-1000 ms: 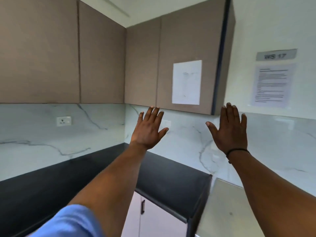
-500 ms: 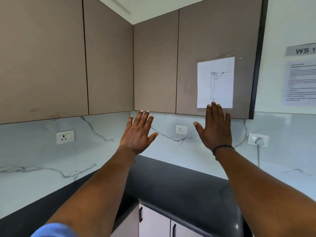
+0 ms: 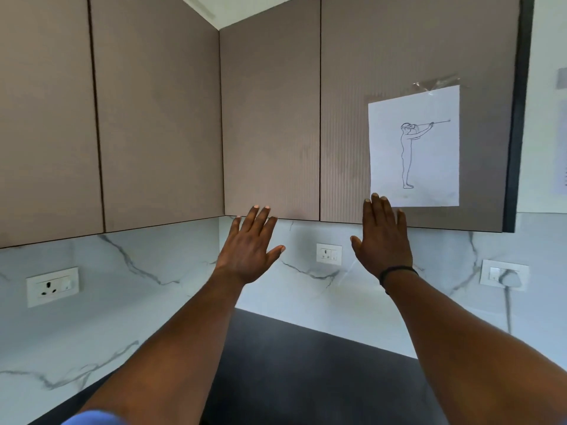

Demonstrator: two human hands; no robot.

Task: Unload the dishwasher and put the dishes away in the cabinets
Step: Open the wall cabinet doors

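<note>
a bit of blue sleeve (image 3: 92, 418) shows at the very bottom, on the left arm. both arms reach out and up over the dark counter (image 3: 306, 372), which fills the corner below.

the left hand (image 3: 248, 250) is held up flat with its back to the camera. its fingers are straight and a little apart, the thumb sticks out to the right, and it holds nothing. the right hand (image 3: 383, 240) is flat too, fingers straight and close together, thumb out to the left. it holds nothing. a black band (image 3: 397, 271) goes round the right wrist.

behind the hands is a white marble wall (image 3: 153, 302) with grey lines. it has a plug socket (image 3: 52, 286) on the left, another socket (image 3: 329, 254) between the two hands, and a switch (image 3: 503, 274) on the right with a cord hanging down.

above are the brown cabinets (image 3: 270, 118), all with doors closed. the tips of both hands show in front of the cabinets' bottom edge; if they touch it cannot be told. a white paper (image 3: 414, 148) is taped on the right cabinet door, with a line drawing of a standing person holding arms out. no dishes show here.
</note>
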